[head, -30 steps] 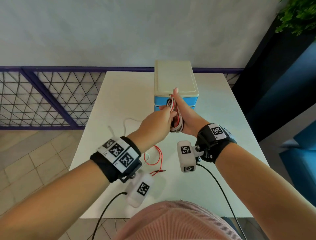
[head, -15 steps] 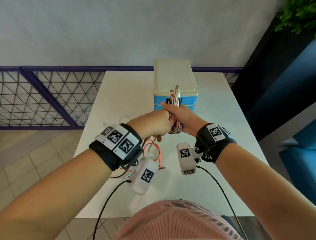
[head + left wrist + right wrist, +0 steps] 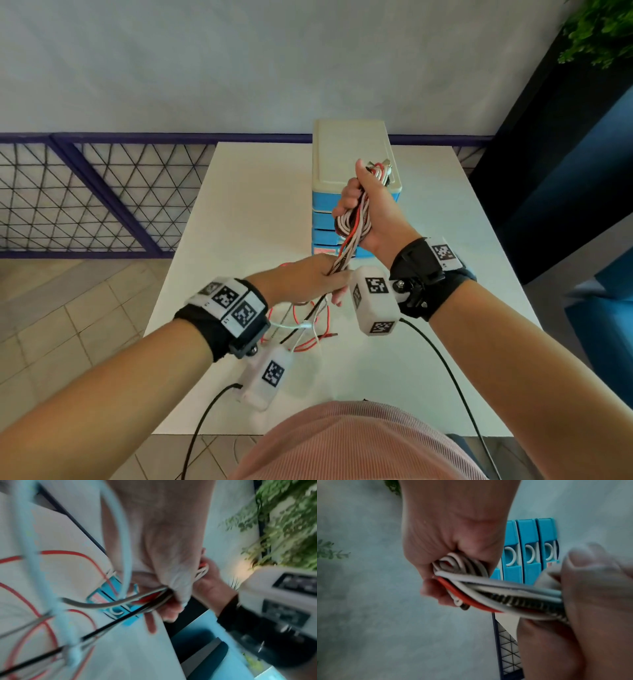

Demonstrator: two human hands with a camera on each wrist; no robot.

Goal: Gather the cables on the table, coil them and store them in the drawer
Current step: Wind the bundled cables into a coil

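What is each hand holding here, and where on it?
The right hand grips the coiled cable bundle around its middle. The left hand pinches the loose strands trailing just below the coil.

The cables (image 3: pixel 352 222) were sheathed in smooth rubbery plastic, white, red and black, and one among them was wrapped in ribbed, shiny metal braid. The drawer unit (image 3: pixel 352 192) was made of plastic, cream on top and glossy blue on its fronts. The table (image 3: pixel 246 212) beneath the drawer unit was finished in a smooth, matt white.
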